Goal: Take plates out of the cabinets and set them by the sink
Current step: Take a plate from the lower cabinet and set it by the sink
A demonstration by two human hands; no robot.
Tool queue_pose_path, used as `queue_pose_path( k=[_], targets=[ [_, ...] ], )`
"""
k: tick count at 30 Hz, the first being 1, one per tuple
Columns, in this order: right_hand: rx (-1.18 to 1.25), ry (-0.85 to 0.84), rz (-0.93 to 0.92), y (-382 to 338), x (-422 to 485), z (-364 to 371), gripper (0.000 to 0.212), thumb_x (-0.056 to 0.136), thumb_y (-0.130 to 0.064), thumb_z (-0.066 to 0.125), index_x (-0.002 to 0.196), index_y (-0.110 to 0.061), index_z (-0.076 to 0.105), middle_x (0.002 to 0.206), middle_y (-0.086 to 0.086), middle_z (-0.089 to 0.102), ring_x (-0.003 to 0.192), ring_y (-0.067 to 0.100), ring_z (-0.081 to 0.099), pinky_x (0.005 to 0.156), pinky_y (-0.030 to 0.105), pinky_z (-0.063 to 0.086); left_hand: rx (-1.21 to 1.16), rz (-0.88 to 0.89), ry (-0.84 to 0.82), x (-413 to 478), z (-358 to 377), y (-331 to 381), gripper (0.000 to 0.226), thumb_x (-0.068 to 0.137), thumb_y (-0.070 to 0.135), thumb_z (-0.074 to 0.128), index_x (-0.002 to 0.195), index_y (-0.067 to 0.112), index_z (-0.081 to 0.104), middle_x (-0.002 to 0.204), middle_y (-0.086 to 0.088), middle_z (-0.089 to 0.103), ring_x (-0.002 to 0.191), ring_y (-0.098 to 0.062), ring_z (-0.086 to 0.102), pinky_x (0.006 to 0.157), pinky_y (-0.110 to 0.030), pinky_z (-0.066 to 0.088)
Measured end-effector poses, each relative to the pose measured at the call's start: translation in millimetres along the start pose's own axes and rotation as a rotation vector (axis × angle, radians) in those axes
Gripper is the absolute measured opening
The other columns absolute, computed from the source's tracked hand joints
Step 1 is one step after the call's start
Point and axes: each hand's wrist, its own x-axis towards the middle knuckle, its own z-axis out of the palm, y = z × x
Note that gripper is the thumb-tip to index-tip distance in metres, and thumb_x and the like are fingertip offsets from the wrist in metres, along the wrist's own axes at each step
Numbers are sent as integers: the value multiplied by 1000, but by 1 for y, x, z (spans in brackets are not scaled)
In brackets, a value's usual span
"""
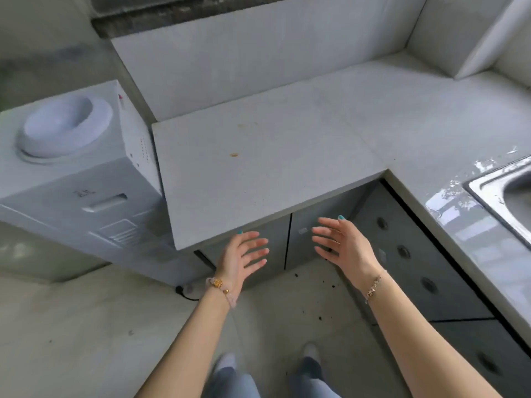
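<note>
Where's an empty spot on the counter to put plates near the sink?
The countertop is bare from the water dispenser on the left to the sink on the right. The strip beside the sink looks wet. Nowhere is crowded. The left hand and right hand are open in front of the cabinet doors.

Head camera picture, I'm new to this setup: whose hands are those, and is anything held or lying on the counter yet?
There is one picture, from a camera worn on the person's head, looking forward and down. No machine: the bare arms are the person's own. The left hand and right hand are both open, holding nothing, raised before the closed cabinet doors under the counter. The counter shows only small stains; no plates are in sight. At the right edge is the steel sink, with water pooled beside it. At left stands a white water dispenser.
</note>
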Motion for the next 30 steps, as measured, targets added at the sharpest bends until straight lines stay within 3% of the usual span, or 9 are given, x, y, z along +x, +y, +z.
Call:
queue_pose_path(
  k=[9, 13, 18, 24, 30],
  targets=[
    [-27, -50, 120, 5, 18, -24, 37, 98, -33, 38, 106, -11, 66, 92, 5, 69, 85, 21, 65, 90, 38, 50, -346, -199, 126, 17, 24, -50, 33, 97, 33, 38, 99, 9, 61, 99, -8, 68, 91, -24, 63, 80, -40, 51],
    [5, -43, 148, 13, 27, -28, 36, 98, -34, 39, 107, -11, 64, 92, 5, 68, 84, 20, 64, 87, 37, 50, -527, -255, 139, 37, 22, -55, 39, 99, 35, 32, 109, 7, 58, 105, -8, 67, 98, -24, 62, 84, -43, 48],
    [35, -24, 179, 22, 34, -23, 37, 98, -34, 38, 111, -10, 63, 92, 5, 68, 83, 20, 64, 83, 35, 50, -857, -235, 157, 65, 17, -59, 49, 100, 41, 26, 115, 4, 55, 114, -10, 63, 105, -26, 59, 92, -47, 44],
    [38, 8, 208, 32, 47, -13, 37, 98, -35, 37, 109, -11, 63, 90, 4, 68, 81, 19, 64, 81, 34, 49, -1022, -180, 106, 94, 13, -58, 54, 99, 44, 21, 133, 11, 46, 135, -7, 51, 129, -25, 45, 102, -50, 37],
    [34, 61, 245, 42, 51, -10, 36, 98, -34, 37, 107, -12, 64, 85, 2, 69, 78, 18, 63, 85, 37, 48, -1096, -160, 58, 102, 14, -56, 57, 99, 47, 19, 139, 14, 41, 142, -6, 45, 135, -25, 39, 104, -53, 33]
  ],
)
